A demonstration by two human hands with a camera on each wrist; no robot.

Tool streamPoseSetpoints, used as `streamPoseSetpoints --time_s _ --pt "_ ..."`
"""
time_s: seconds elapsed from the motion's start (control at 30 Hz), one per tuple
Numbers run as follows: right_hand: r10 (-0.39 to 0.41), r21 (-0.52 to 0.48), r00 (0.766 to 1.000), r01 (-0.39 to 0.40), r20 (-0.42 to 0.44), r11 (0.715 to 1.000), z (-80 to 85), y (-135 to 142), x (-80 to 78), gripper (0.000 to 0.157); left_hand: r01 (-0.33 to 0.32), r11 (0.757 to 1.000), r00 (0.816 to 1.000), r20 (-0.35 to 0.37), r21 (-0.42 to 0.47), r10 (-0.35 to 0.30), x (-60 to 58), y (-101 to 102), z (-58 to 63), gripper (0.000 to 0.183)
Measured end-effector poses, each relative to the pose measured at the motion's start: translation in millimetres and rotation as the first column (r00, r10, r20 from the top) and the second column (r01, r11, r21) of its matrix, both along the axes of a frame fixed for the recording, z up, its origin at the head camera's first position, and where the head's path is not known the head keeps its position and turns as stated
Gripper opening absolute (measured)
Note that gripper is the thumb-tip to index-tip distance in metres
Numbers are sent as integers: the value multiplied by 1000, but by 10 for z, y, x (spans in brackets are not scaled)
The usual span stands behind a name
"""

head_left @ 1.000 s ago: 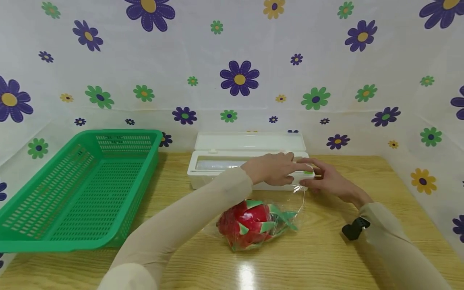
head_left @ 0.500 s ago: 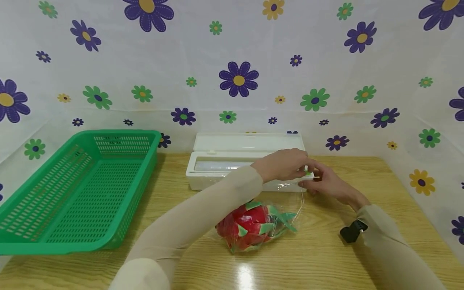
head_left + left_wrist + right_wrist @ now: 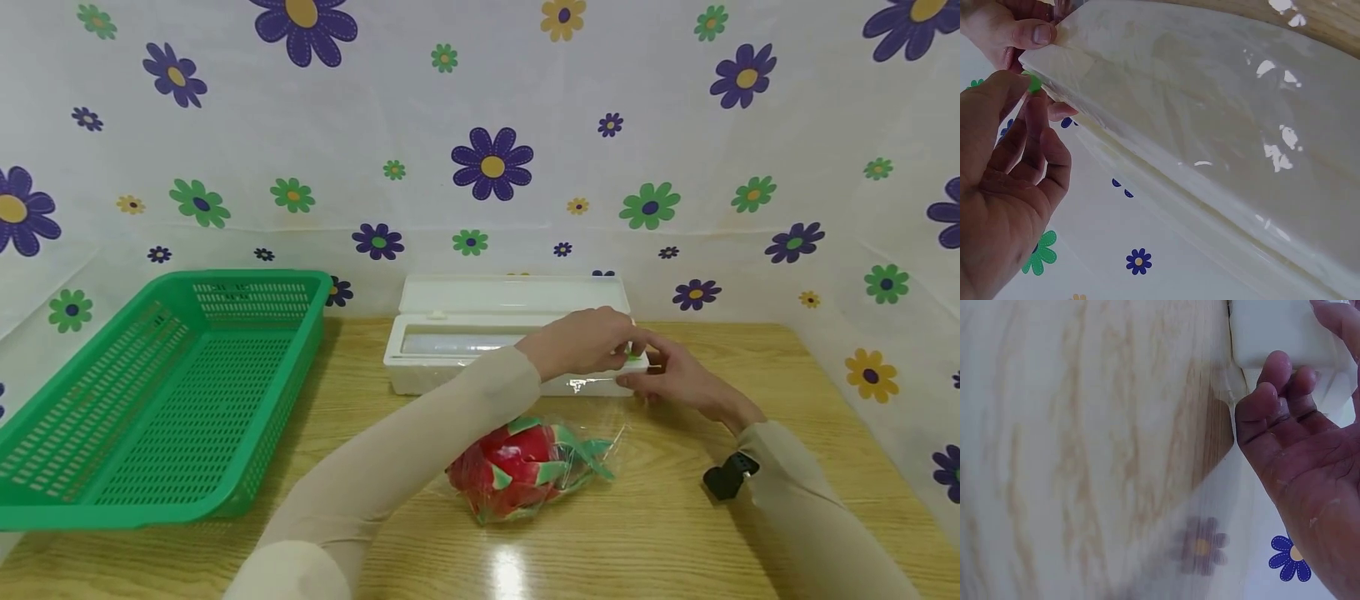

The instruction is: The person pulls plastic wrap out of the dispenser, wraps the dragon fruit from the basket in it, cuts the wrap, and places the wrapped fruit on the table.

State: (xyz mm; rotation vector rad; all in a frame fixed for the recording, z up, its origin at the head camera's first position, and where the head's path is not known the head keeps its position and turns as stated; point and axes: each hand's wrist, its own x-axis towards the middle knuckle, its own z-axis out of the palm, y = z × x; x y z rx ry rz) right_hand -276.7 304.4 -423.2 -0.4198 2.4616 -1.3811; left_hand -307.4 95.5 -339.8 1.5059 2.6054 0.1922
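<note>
"Which way does the long white plastic box [image 3: 420,375] lie from the grip?"

"Mostly to the left. Its long axis runs side to side, roughly along the back edge of the wooden tabletop [image 3: 637,533], and both hands are at its right end."

"Which is nearer the small green tab [image 3: 1034,81]?"

"The person's left hand [image 3: 588,342]; thumb and fingers pinch it. The right hand [image 3: 690,383] grips the box's end just beside it, thumb in front, fingers behind."

"And the red dragon fruit with green scales [image 3: 517,458]?"

"Between the box and the tabletop's front edge, under clear plastic film [image 3: 611,433], its leafy tip toward the right edge. The left sleeve passes above its left part, so the reach to the tab is a crossed one."

"What differs from a second ago?"

"The left hand's fingers were spread over the box's top near the right end, with the tab in plain sight. Now they are curled at the tab. The right hand has stayed at the end, and the fruit has hardly shifted."
</note>
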Motion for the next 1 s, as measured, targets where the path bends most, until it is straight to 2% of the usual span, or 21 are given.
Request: streamPoseSetpoints --time_s 0.17,0.43,0.6,1.0 --pt "-7 21 1000 7 -4 1000 7 -18 -2 71 -7 1000 1000 -7 4 7 -7 -21 -19 26" --pt "2 65 1000 -3 13 998 64 -17 -26 79 25 999 1000 -1 40 -25 -14 -45 -35 27" --pt "10 109 1000 -7 -23 994 96 -22 -54 84 25 997 999 24 76 -27 -18 -57 -53 26" --pt "-28 -1 999 28 -29 1000 15 -22 -12 92 23 997 999 32 73 -26 -9 -77 -57 27"
